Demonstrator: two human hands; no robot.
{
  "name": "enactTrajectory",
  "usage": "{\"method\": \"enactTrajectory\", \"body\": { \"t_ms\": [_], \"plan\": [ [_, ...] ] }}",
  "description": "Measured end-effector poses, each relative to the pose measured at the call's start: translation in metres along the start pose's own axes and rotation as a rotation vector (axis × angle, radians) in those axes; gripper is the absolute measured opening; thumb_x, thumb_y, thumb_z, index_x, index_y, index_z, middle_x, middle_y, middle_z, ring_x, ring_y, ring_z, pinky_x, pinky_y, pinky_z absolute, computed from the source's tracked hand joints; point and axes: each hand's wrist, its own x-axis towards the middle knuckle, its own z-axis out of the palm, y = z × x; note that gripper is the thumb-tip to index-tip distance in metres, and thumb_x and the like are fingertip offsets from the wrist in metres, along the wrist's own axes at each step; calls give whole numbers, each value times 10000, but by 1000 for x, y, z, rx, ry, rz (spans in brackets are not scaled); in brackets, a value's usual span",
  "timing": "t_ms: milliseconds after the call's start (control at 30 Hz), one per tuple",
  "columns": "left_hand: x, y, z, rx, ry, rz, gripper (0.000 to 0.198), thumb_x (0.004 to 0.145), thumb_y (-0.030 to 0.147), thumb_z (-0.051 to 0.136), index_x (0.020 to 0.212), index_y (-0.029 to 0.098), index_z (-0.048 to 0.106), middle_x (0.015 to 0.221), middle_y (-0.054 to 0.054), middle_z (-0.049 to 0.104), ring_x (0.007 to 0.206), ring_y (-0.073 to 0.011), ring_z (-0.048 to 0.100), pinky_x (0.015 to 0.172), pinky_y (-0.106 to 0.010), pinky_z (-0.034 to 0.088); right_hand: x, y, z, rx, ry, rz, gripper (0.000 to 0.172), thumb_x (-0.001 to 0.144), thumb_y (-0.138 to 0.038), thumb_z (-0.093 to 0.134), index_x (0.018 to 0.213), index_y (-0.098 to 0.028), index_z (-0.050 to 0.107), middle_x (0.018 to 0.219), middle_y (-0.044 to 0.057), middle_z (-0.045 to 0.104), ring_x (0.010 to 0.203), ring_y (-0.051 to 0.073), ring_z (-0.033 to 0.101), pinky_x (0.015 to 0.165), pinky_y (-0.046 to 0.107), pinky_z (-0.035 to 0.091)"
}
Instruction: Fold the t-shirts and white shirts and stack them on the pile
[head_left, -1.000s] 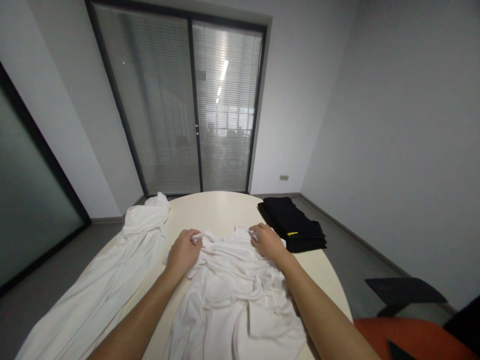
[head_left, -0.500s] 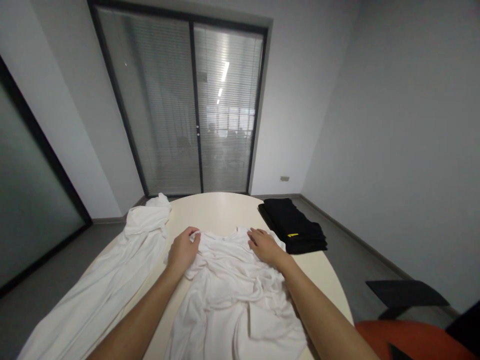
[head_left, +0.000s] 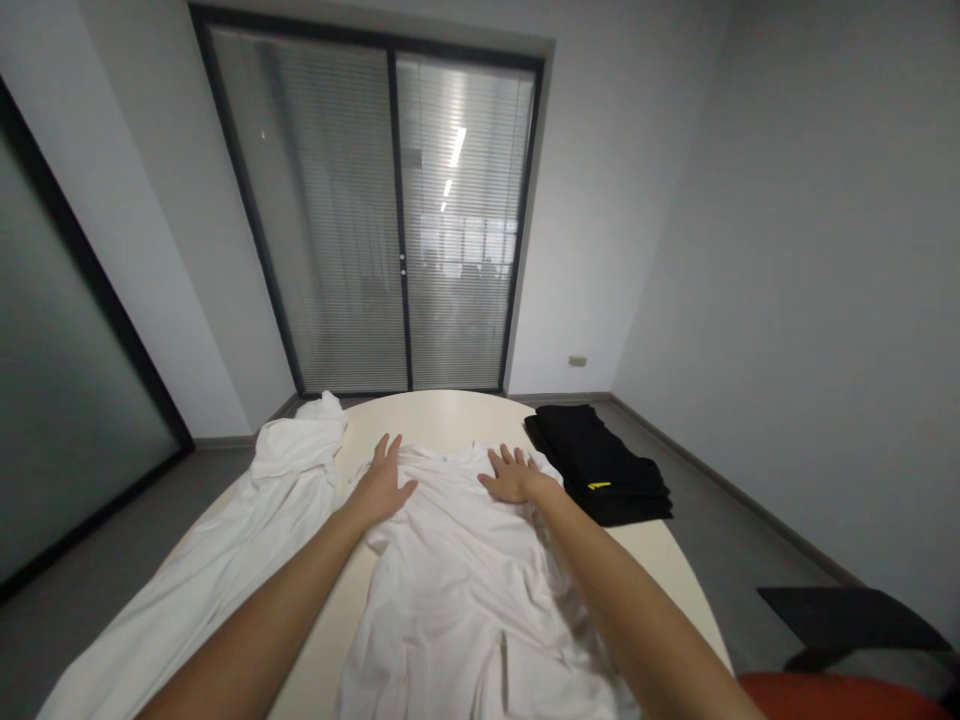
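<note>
A white shirt point(head_left: 457, 560) lies spread on the table in front of me, its neckline at the far end and its near part still wrinkled. My left hand point(head_left: 381, 487) rests at the shirt's upper left, fingers apart and pointing away from me. On the upper right of the shirt, my right hand point(head_left: 517, 474) lies flat with spread fingers. Neither hand grips the fabric. The shirt's right side is partly hidden under my right forearm.
Long white garments point(head_left: 225, 560) lie along the left of the round cream table point(head_left: 442, 408). A folded black clothing stack point(head_left: 592, 455) with a yellow mark sits at the right edge. An orange chair point(head_left: 832, 695) with a black armrest point(head_left: 855, 617) stands at lower right.
Both hands have opened and flattened, the left letting go of the shirt's shoulder. The shirt's upper part has been pushed slightly away and looks smoother. The view has tilted a little.
</note>
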Motion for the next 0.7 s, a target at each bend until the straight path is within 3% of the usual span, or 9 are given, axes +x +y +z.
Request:
{"method": "enactTrajectory", "body": {
  "t_ms": [67, 167, 267, 400, 500, 600, 700],
  "plan": [
    [1, -4, 3, 108, 74, 61, 773, 826, 317, 631, 1489, 139, 276, 1540, -221, 291, 1355, -337, 465, 1098, -480, 417, 10, 1, -1, 4, 20, 22, 866, 924, -721, 280, 1613, -237, 79, 1677, 71, -56, 1529, 352, -51, 1201, 565, -5],
    [6, -12, 6, 254, 161, 29, 524, 889, 334, 564, 1342, 108, 427, 1291, -197, 508, 1200, -321, 565, 1023, -458, 470, 24, 2, -2, 4, 66, 31, 874, 917, -747, 248, 1613, -246, 81, 1679, 59, -49, 1532, 333, -63, 1201, 559, -24],
    [15, -22, 7, 346, 89, 27, 377, 922, 348, 510, 1218, 115, 536, 1156, -167, 601, 1119, -299, 599, 1005, -439, 471, 38, 4, -4, -7, 86, 21, 869, 923, -743, 230, 1614, -236, 84, 1680, 65, -34, 1536, 316, -49, 1204, 545, -19],
    [33, -35, 7, 374, -23, 122, 414, 919, 309, 500, 1287, 134, 570, 1331, -159, 594, 1259, -268, 535, 1114, -409, 379, 57, 6, -10, -14, 103, 13, 854, 931, -731, 230, 1613, -231, 106, 1681, 64, -18, 1539, 303, -30, 1208, 532, -18],
    [45, -44, 8, 384, -73, 143, 444, 911, 325, 507, 1310, 152, 597, 1419, -156, 558, 1335, -289, 483, 1149, -464, 327, 72, 8, -12, -11, 126, 16, 849, 932, -725, 242, 1613, -233, 119, 1683, 65, 1, 1539, 311, -14, 1207, 533, -10],
    [55, -50, 10, 394, -108, 142, 487, 907, 339, 505, 1358, 172, 579, 1467, -152, 526, 1372, -308, 450, 1146, -519, 313, 89, 11, -13, -7, 144, 18, 853, 924, -739, 243, 1612, -247, 126, 1684, 61, 15, 1538, 321, -5, 1203, 543, -2],
    [62, -53, 12, 406, -123, 146, 503, 916, 358, 495, 1384, 183, 562, 1481, -143, 517, 1378, -295, 445, 1147, -502, 317, 106, 15, -15, -6, 161, 22, 857, 919, -748, 237, 1611, -252, 135, 1684, 58, 21, 1538, 323, 3, 1199, 554, -3]
  ]
}}
